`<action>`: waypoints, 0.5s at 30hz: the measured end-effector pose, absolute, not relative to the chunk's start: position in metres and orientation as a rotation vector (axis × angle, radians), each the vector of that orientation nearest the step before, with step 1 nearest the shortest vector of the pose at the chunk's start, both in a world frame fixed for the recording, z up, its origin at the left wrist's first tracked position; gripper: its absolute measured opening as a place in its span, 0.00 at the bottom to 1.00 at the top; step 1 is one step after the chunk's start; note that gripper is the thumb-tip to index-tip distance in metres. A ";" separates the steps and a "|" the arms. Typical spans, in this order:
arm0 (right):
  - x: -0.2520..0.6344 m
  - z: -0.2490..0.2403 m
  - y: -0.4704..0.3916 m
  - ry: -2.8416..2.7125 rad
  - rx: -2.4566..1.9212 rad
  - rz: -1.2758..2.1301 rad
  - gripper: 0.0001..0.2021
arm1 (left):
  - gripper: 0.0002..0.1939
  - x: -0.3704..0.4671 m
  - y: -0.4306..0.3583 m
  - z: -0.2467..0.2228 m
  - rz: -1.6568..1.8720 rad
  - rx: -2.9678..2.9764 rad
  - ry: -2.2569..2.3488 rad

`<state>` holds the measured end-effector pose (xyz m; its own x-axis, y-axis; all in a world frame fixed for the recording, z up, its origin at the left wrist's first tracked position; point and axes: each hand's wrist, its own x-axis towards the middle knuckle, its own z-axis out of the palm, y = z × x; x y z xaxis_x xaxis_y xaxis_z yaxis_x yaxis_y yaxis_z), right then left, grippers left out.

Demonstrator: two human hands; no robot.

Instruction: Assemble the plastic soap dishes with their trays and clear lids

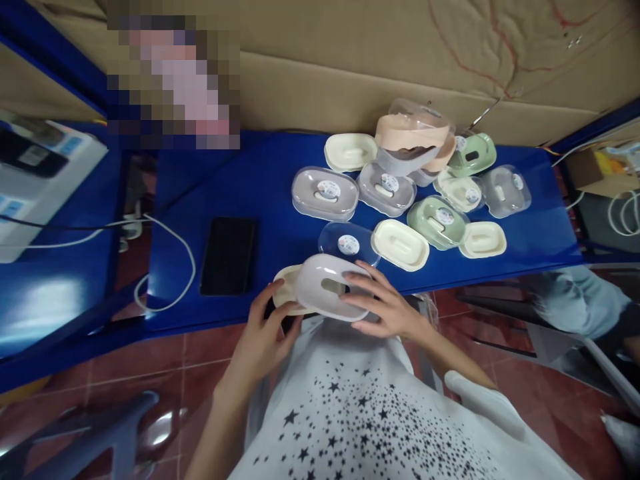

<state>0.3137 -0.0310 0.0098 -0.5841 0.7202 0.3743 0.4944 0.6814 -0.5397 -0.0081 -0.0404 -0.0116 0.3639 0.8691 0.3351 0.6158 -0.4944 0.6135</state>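
In my right hand point(384, 304) is a pale grey soap dish point(313, 270) with an oblong slot in its middle. The fingers lie across its right end, thumb below. My left hand point(270, 323) grips a cream soap dish tray point(286, 288) by its left end, fingers curled over it. The grey piece overlaps the cream one and hides its right part. Just beyond them a clear lid point(330, 237) with a round label lies on the blue table point(280, 240). Beside that lid rests another cream tray point(400, 245).
Several lidded soap dishes in grey point(305, 193), green point(425, 223) and peach point(410, 133) crowd the table's back right. A black phone point(229, 255) lies on the left, near a white cable point(193, 263). Cardboard point(320, 87) walls the back. Another person's sleeve point(583, 300) shows at right.
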 end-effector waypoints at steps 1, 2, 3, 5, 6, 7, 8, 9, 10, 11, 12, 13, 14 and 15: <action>0.312 0.009 -0.027 -2.354 -0.924 0.517 0.27 | 0.24 -0.005 -0.039 -0.013 0.962 2.192 1.302; 0.310 0.009 -0.022 -2.387 -0.913 0.515 0.26 | 0.29 -0.003 -0.037 -0.013 1.019 2.141 1.304; 0.308 0.009 -0.016 -2.417 -0.897 0.514 0.24 | 0.33 -0.003 -0.035 -0.012 1.056 2.100 1.303; 0.303 0.012 -0.004 -2.489 -0.855 0.514 0.22 | 0.39 -0.004 -0.030 -0.010 1.059 2.064 1.293; 0.300 0.014 0.002 -2.532 -0.836 0.512 0.21 | 0.41 -0.006 -0.028 -0.008 1.030 2.069 1.280; 0.297 0.016 0.007 -2.578 -0.825 0.509 0.21 | 0.43 -0.008 -0.026 -0.006 0.983 2.085 1.264; 0.295 0.018 0.010 -2.620 -0.821 0.501 0.21 | 0.43 -0.010 -0.024 -0.005 0.919 2.114 1.245; 0.293 0.020 0.013 -2.654 -0.825 0.488 0.21 | 0.42 -0.013 -0.022 -0.003 0.851 2.157 1.225; 0.292 0.022 0.015 -2.677 -0.828 0.472 0.22 | 0.41 -0.015 -0.020 -0.002 0.785 2.205 1.209; 0.292 0.024 0.016 -2.688 -0.829 0.453 0.22 | 0.38 -0.016 -0.018 -0.001 0.732 2.253 1.200; 0.292 0.025 0.017 -2.691 -0.833 0.427 0.23 | 0.36 -0.018 -0.017 0.000 0.699 2.295 1.196; 0.293 0.026 0.017 -2.691 -0.839 0.390 0.24 | 0.35 -0.019 -0.017 0.000 0.685 2.332 1.192; 0.294 0.027 0.016 -2.692 -0.843 0.341 0.24 | 0.35 -0.019 -0.016 0.001 0.681 2.359 1.190; 0.295 0.027 0.015 -2.698 -0.840 0.282 0.24 | 0.35 -0.020 -0.017 0.001 0.676 2.379 1.193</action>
